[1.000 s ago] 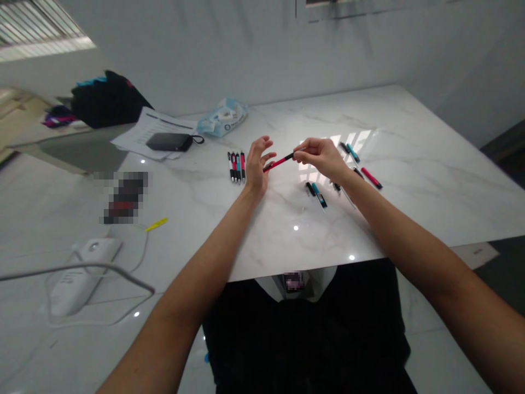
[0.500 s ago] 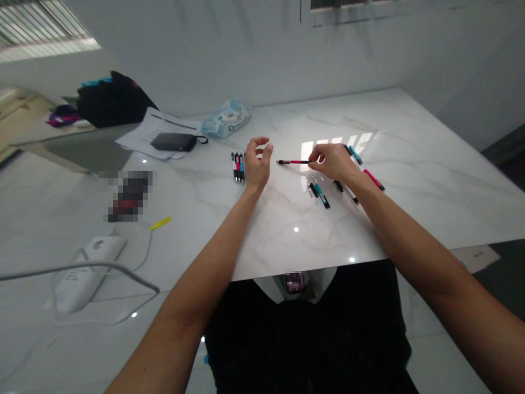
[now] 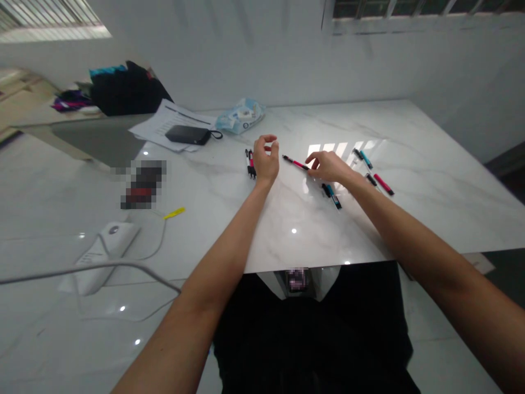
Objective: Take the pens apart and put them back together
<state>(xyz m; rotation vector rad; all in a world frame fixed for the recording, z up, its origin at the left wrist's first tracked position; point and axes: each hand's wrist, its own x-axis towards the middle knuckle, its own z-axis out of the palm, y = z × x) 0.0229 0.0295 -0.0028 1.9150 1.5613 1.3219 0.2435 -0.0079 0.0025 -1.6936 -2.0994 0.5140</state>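
Observation:
My right hand [image 3: 326, 165] pinches one end of a red and black pen [image 3: 296, 162], which points left and slightly away from me. My left hand [image 3: 266, 157] stands beside the pen's free end, its fingers loosely curled and apart from the thumb, nothing seen between them. Partly hidden behind that hand is a row of pens [image 3: 248, 162]. Nearer me than my right hand lie blue and black pen parts [image 3: 334, 196]. Right of it are a red pen barrel [image 3: 383, 184], a dark piece [image 3: 371, 179] and a blue part [image 3: 366, 158].
A blue and white soft pack [image 3: 241, 116] sits by the wall. Left of it, a black power bank [image 3: 187, 134] rests on printed papers [image 3: 153, 127]. A yellow object [image 3: 175, 213], a white power strip [image 3: 107, 254] and a grey cable [image 3: 123, 264] lie at left.
The pen in my right hand has turned from level to slanting, its free end now farther from me. My left hand covers more of the pen row. The camera view has shifted slightly.

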